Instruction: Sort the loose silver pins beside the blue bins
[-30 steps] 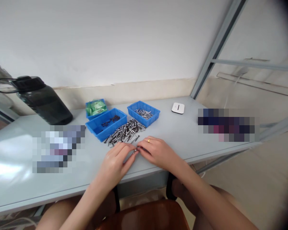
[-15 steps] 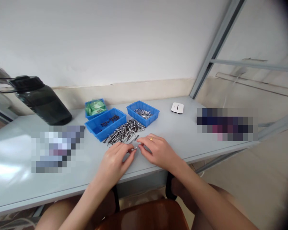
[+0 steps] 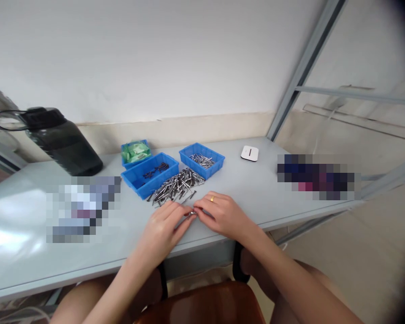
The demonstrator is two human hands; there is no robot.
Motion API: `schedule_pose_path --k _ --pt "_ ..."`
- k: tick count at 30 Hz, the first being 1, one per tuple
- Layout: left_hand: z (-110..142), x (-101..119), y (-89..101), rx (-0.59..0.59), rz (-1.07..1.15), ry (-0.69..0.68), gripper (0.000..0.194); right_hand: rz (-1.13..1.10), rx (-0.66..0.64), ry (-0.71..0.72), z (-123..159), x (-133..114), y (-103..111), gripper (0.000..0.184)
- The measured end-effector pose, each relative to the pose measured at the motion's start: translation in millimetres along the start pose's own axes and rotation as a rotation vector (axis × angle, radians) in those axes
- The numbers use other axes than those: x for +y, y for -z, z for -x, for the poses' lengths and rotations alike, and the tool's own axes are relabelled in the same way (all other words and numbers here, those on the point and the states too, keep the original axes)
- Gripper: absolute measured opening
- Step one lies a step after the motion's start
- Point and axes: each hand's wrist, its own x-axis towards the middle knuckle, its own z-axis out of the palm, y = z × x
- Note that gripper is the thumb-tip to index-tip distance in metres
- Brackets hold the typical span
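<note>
Over the front part of the table, my left hand (image 3: pixel 164 226) pinches a small silver screw (image 3: pixel 191 213) between thumb and fingers. My right hand (image 3: pixel 223 214), with a ring on one finger, is closed on the screw's other end, its fingertips meeting those of the left. The fingers cover most of the screw. Just beyond the hands lies a loose pile of screws (image 3: pixel 175 185), silver and dark mixed. Behind it, a blue tray (image 3: pixel 132 184) holds dark screws (image 3: pixel 159 169), and another blue tray (image 3: pixel 214 173) contains silver screws (image 3: pixel 202 160).
A third blue tray (image 3: pixel 123 158) with green packets (image 3: pixel 135 151) stands at the back. To the left is a big dark bottle (image 3: pixel 65 144). A white device (image 3: pixel 249 153) lies at the back right. Blurred-out items rest at both sides of the grey table (image 3: pixel 128 245).
My right fingers came away from the screw half a second ago, leaving it in my left hand. Now they have closed on its end again. The trays and pile look unchanged.
</note>
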Motion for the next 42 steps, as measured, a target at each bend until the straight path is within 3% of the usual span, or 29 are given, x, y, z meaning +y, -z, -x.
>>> schedule_pose_path --k 6,13,18,23,29,38,42 --pt "2.6 -1.6 -0.4 -0.011 0.037 0.042 0.006 0.031 0.007 -0.004 -1.0 -1.7 -0.1 0.016" --pt "4.6 -6.8 -3.1 -0.006 -0.026 0.187 0.005 -0.024 0.194 -0.023 0.7 -5.2 3.7 0.031" --pt "3.0 -7.2 -4.5 0.004 -0.054 0.161 0.007 0.031 0.140 0.014 -0.9 -4.2 3.1 0.016" --pt "2.7 -6.1 -2.2 0.044 -0.025 0.099 0.006 0.047 0.016 0.019 -2.2 -1.2 -1.1 0.019" --pt "3.8 -2.3 1.0 0.007 0.074 0.031 0.003 0.001 -0.050 0.040 -3.8 -0.8 -1.9 0.017" --pt "4.6 -4.7 -3.3 -0.026 0.003 0.179 0.006 -0.051 0.053 -0.020 -7.4 -6.4 1.7 0.023" --pt "2.2 -4.8 -2.5 -0.013 -0.030 0.153 0.007 -0.010 0.061 0.014 -6.6 -6.0 1.1 0.021"
